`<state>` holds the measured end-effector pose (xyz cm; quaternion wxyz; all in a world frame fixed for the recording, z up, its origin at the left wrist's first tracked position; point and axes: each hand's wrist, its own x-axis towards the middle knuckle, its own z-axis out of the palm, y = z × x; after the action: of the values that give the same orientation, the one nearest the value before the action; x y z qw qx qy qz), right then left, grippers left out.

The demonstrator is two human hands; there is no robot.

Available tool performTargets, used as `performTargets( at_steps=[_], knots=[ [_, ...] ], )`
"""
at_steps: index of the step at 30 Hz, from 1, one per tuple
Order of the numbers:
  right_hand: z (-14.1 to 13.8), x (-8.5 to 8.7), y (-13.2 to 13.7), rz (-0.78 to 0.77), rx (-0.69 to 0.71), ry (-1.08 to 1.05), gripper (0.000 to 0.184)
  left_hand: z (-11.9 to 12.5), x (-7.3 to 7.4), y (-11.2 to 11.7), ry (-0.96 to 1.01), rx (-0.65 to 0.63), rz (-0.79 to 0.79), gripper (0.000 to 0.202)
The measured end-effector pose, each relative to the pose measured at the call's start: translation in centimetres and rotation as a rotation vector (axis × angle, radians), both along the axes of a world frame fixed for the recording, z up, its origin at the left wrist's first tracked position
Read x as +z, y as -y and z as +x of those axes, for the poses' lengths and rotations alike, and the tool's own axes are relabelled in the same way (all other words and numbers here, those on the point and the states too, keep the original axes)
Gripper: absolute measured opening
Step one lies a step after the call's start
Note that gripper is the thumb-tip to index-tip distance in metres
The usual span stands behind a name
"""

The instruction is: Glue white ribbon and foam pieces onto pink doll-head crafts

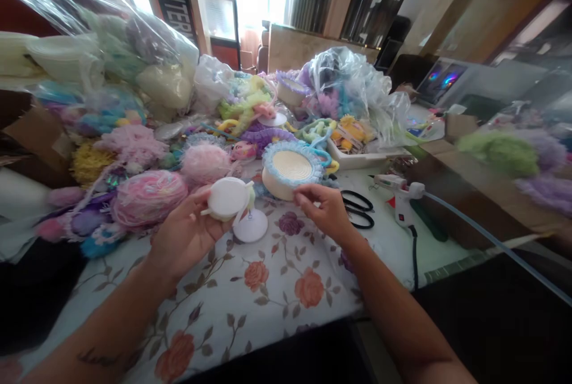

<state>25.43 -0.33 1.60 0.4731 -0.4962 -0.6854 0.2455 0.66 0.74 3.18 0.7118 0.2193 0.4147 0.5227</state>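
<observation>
My left hand (pixel 190 232) grips a small white round piece (pixel 227 196) by its edge, flat face turned up, with a pale strip hanging at its right side. Just below lies a flat white disc (pixel 251 227) with a small blue mark. My right hand (pixel 322 208) has thumb and forefinger pinched together at the lower right edge of a round cream box (pixel 292 166) trimmed with blue frilly yarn. Whether those fingers touch the box or hold something small cannot be seen. Black-handled scissors (pixel 357 208) lie right of my right hand.
A white glue gun (pixel 402 196) with its cord stands at the right, near a cardboard box (pixel 473 193). Pink yarn balls (pixel 149 196) and plastic-bagged yarn (pixel 348 86) crowd the back and left. A white tray (pixel 353 159) holds yellow pieces. Floral cloth (pixel 268 318) covers the table's front.
</observation>
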Motion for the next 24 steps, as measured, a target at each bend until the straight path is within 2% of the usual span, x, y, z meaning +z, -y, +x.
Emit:
performTargets(
  at_steps=[3, 5, 6, 9, 11, 14, 16, 21, 24],
  knots=[
    [1.9, 0.1, 2.1, 0.060, -0.110, 0.091, 0.016, 0.2, 0.1, 0.2, 0.028, -0.012, 0.007, 0.040],
    [4.2, -0.5, 4.9, 0.072, -0.275, 0.070, 0.017, 0.3, 0.2, 0.3, 0.007, -0.020, -0.013, 0.041],
    [5.7, -1.1, 6.3, 0.084, -0.407, 0.043, 0.019, 0.4, 0.2, 0.4, -0.006, -0.027, -0.020, 0.040],
    [11.5, -3.0, 10.1, 0.123, -0.998, 0.035, 0.034, 0.8, 0.0, 0.6, -0.012, -0.062, 0.010, 0.037],
    [15.6, -4.0, 11.3, -0.009, -1.245, 0.314, 0.044, 0.9, -0.2, 0.6, -0.008, -0.063, 0.029, 0.036],
    [20.2, -4.2, 11.0, -0.138, -1.240, 0.487, 0.045, 1.0, -0.2, 0.6, -0.014, -0.052, 0.032, 0.036],
    [22.0, -3.8, 9.9, -0.221, -1.182, 0.563, 0.046, 1.0, -0.2, 0.7, -0.018, -0.045, 0.033, 0.036],
    [23.2, -3.1, 6.7, -0.444, -1.070, 0.731, 0.043, 0.9, 0.1, 0.7, 0.000, -0.032, -0.010, 0.033],
    [23.3, -2.9, 6.6, -0.545, -1.072, 0.795, 0.044, 0.8, 0.0, 0.6, 0.013, -0.060, -0.025, 0.029]
  ],
)
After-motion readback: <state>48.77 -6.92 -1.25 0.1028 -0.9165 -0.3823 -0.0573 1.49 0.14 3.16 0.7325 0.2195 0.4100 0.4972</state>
